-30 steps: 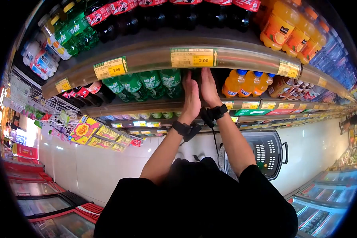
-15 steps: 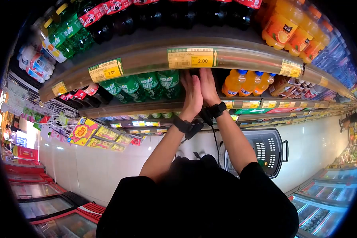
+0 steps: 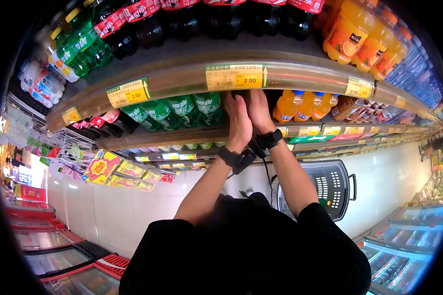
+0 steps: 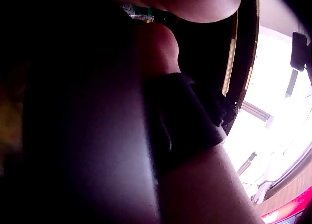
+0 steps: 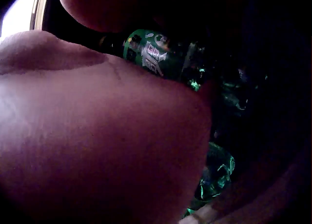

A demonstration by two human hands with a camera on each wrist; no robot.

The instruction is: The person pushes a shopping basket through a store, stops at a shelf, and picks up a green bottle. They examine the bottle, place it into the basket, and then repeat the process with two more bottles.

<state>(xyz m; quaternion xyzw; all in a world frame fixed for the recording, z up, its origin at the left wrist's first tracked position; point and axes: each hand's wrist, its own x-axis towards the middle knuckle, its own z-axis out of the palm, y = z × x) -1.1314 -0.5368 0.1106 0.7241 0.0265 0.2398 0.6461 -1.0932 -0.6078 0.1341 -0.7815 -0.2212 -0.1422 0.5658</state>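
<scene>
In the head view my left hand and right hand reach side by side into the shelf, palms facing with a narrow gap. The fingers look straight, and the fingertips are hidden under the upper shelf's edge. Just left of my left hand stand green soda bottles. Orange soda bottles with blue caps are right of my right hand. The right wrist view is dark; my right hand fills much of it, with a green bottle behind. A black wristband blocks much of the left wrist view.
The upper shelf's edge crosses above both hands and bears price tags. Cola bottles and orange juice bottles stand on that shelf. A grey shopping basket sits on the floor. A wire rack stands left.
Both hands stay between the green and orange bottles. Their palms came closer together half a second ago and are slightly apart again now. The head view has shifted a little.
</scene>
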